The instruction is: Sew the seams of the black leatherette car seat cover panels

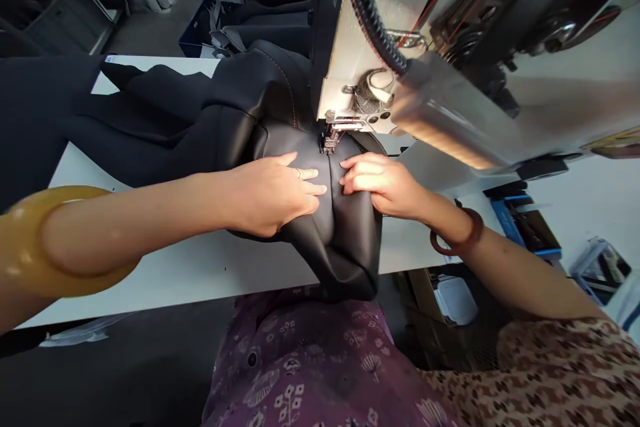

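A black leather piece (pixel 330 227) with red stitching lies on the white table (pixel 200 267) and runs under the presser foot (pixel 330 140) of a sewing machine (pixel 450 80). My left hand (pixel 273 190), a ring on one finger, lies flat on the leather just left of the foot, fingers stretched out. My right hand (pixel 383 180) presses on the leather to the right of the foot, fingers together and curled down onto the material. The fingertips of both hands almost meet in front of the needle. More black leather (pixel 150 120) spreads to the left across the table.
A yellow bangle (pixel 55 240) sits on my left forearm and a brown one (pixel 457 233) on my right wrist. A blue bin (pixel 200 27) with dark material stands behind the table. Boxes and a blue tray (pixel 525 227) sit at the right, below the machine.
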The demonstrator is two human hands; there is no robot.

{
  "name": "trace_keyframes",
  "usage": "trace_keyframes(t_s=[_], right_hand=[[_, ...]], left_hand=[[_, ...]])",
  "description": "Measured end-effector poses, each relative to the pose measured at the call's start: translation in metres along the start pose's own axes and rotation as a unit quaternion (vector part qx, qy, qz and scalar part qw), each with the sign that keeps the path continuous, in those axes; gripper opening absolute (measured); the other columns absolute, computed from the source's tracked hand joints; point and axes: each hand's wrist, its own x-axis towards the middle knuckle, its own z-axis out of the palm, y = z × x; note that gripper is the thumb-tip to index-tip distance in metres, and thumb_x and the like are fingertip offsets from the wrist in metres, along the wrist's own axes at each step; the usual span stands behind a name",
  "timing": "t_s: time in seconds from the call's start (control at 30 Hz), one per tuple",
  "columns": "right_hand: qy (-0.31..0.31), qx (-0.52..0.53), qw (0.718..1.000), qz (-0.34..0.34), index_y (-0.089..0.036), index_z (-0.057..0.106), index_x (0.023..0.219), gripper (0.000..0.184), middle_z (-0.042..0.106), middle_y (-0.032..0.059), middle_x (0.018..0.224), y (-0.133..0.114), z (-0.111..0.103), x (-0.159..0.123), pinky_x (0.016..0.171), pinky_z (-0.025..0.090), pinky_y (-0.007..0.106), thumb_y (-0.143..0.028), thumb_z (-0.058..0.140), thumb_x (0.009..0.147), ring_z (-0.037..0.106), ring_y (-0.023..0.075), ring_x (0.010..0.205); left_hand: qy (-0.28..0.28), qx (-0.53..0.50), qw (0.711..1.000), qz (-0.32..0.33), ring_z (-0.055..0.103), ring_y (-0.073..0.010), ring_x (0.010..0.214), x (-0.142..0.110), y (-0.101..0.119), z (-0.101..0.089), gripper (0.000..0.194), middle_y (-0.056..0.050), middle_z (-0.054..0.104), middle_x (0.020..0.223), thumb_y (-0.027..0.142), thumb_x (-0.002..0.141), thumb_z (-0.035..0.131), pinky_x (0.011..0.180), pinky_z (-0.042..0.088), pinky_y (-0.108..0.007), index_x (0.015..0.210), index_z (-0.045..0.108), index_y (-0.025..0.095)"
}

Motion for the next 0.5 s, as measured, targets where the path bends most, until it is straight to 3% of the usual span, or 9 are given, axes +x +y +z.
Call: trace_keyframes(t_s=[0.1, 0.2, 0.5], right_hand=[[-0.022, -0.053, 0.998, -0.022, -0.019, 0.064, 0.083, 0.038, 0.070, 0.0019, 0.089, -0.008, -0.001, -0.006, 0.083, 0.050, 0.035, 0.002, 0.039, 0.064, 0.059, 0.0204, 0.108], [-0.019, -0.084, 0.996, -0.022, -0.019, 0.064, 0.081, 0.036, 0.071, 0.0018, 0.088, -0.009, 0.000, -0.008, 0.081, 0.050, 0.032, 0.002, 0.039, 0.065, 0.061, 0.0192, 0.107], [0.036, -0.100, 0.994, -0.024, -0.019, 0.063, 0.079, 0.034, 0.070, 0.0004, 0.086, -0.002, 0.002, 0.001, 0.080, 0.053, 0.029, 0.001, 0.038, 0.068, 0.063, 0.0161, 0.102]], left_hand=[[0.014, 0.027, 0.999, 0.010, 0.053, -0.0269, 0.120, -0.002, -0.003, 0.018, 0.019, -0.002, 0.058, 0.129, 0.006, 0.062, 0.060, 0.096, 0.044, -0.042, 0.075, 0.061, 0.020], [0.015, 0.060, 0.998, -0.001, 0.051, -0.0275, 0.122, -0.009, -0.007, 0.027, 0.018, -0.003, 0.055, 0.133, 0.007, 0.066, 0.058, 0.094, 0.045, -0.044, 0.077, 0.061, 0.021], [0.013, 0.090, 0.996, -0.022, 0.046, -0.0273, 0.127, -0.014, -0.021, 0.025, 0.020, 0.002, 0.051, 0.137, 0.007, 0.069, 0.055, 0.101, 0.043, -0.047, 0.079, 0.062, 0.021]])
